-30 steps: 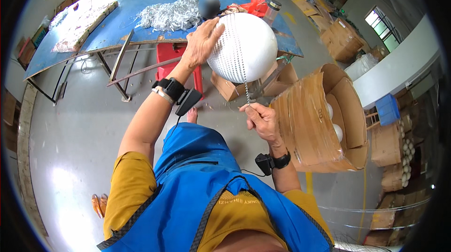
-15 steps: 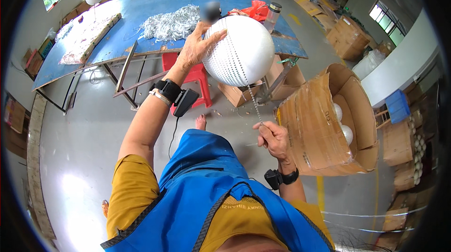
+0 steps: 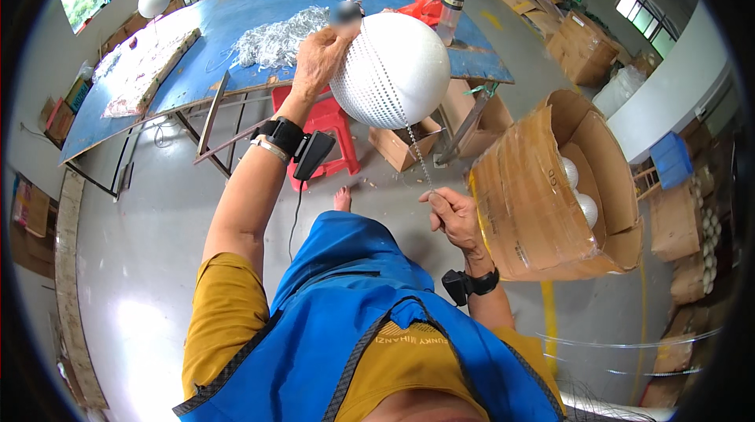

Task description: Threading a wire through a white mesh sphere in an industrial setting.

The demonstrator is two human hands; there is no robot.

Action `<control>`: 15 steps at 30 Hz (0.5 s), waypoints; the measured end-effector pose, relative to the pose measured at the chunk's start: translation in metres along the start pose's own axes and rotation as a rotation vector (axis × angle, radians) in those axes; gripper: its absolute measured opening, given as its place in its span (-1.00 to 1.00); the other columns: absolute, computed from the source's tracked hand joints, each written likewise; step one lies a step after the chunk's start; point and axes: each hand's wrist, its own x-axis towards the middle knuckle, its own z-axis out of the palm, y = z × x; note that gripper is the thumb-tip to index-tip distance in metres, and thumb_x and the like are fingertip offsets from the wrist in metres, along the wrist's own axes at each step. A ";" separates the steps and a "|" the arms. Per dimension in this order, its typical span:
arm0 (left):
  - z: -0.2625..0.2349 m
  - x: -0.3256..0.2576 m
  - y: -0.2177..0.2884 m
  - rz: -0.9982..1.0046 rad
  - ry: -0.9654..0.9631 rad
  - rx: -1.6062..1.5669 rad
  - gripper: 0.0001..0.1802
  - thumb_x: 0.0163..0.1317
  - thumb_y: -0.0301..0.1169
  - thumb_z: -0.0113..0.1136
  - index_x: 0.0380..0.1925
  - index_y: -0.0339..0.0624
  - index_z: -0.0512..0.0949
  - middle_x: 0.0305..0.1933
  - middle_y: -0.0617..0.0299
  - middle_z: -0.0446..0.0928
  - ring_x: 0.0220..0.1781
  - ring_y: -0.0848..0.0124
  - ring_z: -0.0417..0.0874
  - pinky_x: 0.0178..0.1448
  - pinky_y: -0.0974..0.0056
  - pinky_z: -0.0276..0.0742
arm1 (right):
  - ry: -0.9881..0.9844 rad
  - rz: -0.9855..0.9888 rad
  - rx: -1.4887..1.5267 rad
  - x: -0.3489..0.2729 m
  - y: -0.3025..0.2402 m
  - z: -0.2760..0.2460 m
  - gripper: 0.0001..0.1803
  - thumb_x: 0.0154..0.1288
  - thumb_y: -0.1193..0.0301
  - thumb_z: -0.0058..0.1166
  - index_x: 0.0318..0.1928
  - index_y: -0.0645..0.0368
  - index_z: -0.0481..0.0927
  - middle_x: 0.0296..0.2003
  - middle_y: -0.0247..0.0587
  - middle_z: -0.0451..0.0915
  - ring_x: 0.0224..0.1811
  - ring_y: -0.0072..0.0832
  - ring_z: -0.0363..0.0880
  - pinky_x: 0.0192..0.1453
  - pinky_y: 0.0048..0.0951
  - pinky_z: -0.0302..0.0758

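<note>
A large white ball (image 3: pixel 417 56) is in front of me at the edge of the blue table, its left part covered with rows of small silvery beads. My left hand (image 3: pixel 316 64) is closed against the ball's upper left side, fingertips at the edge of the beaded rows. A blurred dark patch hides part of that spot. From the underside of the ball a silvery bead strand (image 3: pixel 419 156) runs taut down to my right hand (image 3: pixel 456 221), which pinches it between thumb and fingers.
The blue table (image 3: pixel 259 1) carries a silvery strand heap (image 3: pixel 283 38), a red bag (image 3: pixel 425 9) and a clear jar (image 3: pixel 449 19). Below are a red stool (image 3: pixel 334 139) and an open carton (image 3: pixel 405 143). At right, a big carton (image 3: pixel 535 202) holds white balls.
The ball appears slightly higher and further left, and has turned a little. My left hand has shifted toward its upper left edge. My right hand still pinches the strand.
</note>
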 end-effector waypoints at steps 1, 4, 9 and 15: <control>0.000 0.001 -0.002 -0.001 0.008 -0.004 -0.41 0.11 0.08 0.06 -0.26 -0.31 0.57 -0.39 0.02 0.59 -0.29 0.30 0.59 -0.14 0.33 0.45 | -0.007 -0.005 0.012 0.002 0.000 0.002 -0.77 0.32 0.35 -0.10 -0.28 0.25 0.55 -0.75 -0.47 0.33 -0.70 -0.78 0.22 -0.62 -0.71 0.16; 0.004 0.003 -0.011 -0.064 0.050 0.027 -0.37 0.12 0.13 -0.01 -0.23 -0.29 0.57 -0.39 -0.01 0.59 -0.30 0.27 0.59 -0.15 0.32 0.44 | -0.058 -0.038 -0.039 0.003 -0.003 0.012 -0.77 0.31 0.36 -0.09 -0.27 0.25 0.56 -0.75 -0.47 0.33 -0.70 -0.78 0.22 -0.62 -0.71 0.16; 0.016 0.008 -0.026 0.105 0.262 0.224 -0.40 0.13 0.10 0.02 -0.35 -0.34 0.56 -0.48 0.06 0.54 -0.34 0.35 0.53 -0.18 0.34 0.41 | -0.112 -0.048 -0.050 0.004 -0.008 0.018 -0.76 0.32 0.34 -0.10 -0.26 0.25 0.56 -0.76 -0.47 0.33 -0.70 -0.78 0.22 -0.63 -0.71 0.15; 0.002 0.005 0.001 0.000 0.044 -0.075 -0.43 0.17 0.06 0.01 -0.31 -0.35 0.55 -0.40 -0.01 0.56 -0.25 0.27 0.55 -0.08 0.28 0.40 | -0.024 -0.043 -0.063 0.015 -0.002 0.008 -0.72 0.32 0.28 -0.09 -0.25 0.25 0.54 -0.75 -0.47 0.34 -0.70 -0.80 0.22 -0.63 -0.73 0.13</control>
